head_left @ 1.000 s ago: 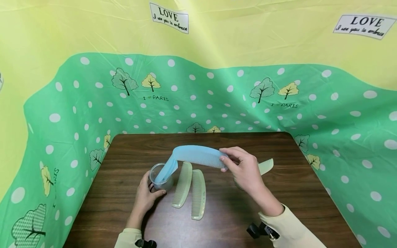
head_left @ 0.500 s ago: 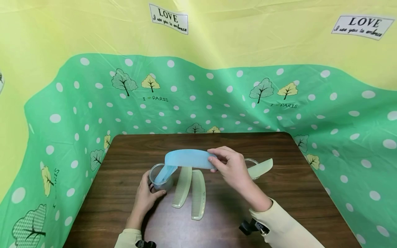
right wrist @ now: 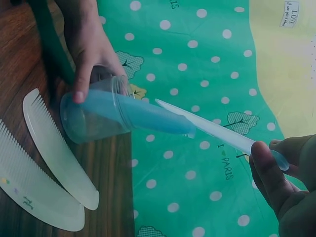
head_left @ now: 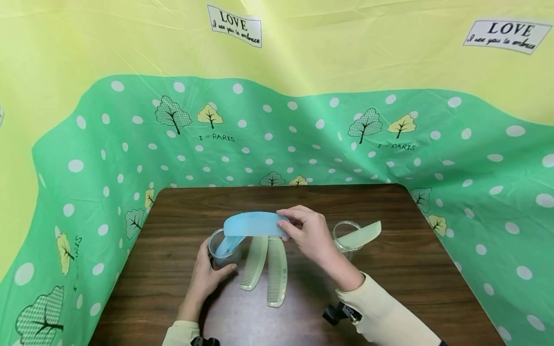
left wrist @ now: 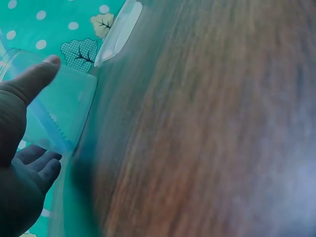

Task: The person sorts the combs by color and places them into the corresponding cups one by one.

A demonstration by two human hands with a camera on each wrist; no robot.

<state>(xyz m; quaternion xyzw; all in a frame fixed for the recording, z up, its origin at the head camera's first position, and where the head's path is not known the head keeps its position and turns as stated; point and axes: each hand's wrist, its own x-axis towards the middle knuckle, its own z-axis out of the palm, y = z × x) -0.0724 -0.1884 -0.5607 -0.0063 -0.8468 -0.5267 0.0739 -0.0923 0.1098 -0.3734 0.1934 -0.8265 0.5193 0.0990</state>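
My left hand holds a clear plastic jar at the left of the table, thumb on one side and fingers on the other. A blue comb leans inside this jar, its upper part sticking out past the rim. My right hand pinches a second blue comb by its right end. That comb is held level above the table, its free end close over the jar's mouth; the right wrist view shows it apart from the comb in the jar. Two pale green combs lie beside the jar, teeth facing left.
Another clear jar stands to the right, with a pale green comb leaning in it and out over its right rim. The dark wooden table is enclosed by a green and yellow printed cloth at the back and sides.
My right hand has moved left and slightly down with the blue comb, bringing its free end over the left jar. The right jar has come into view. My left hand has stayed nearly still.
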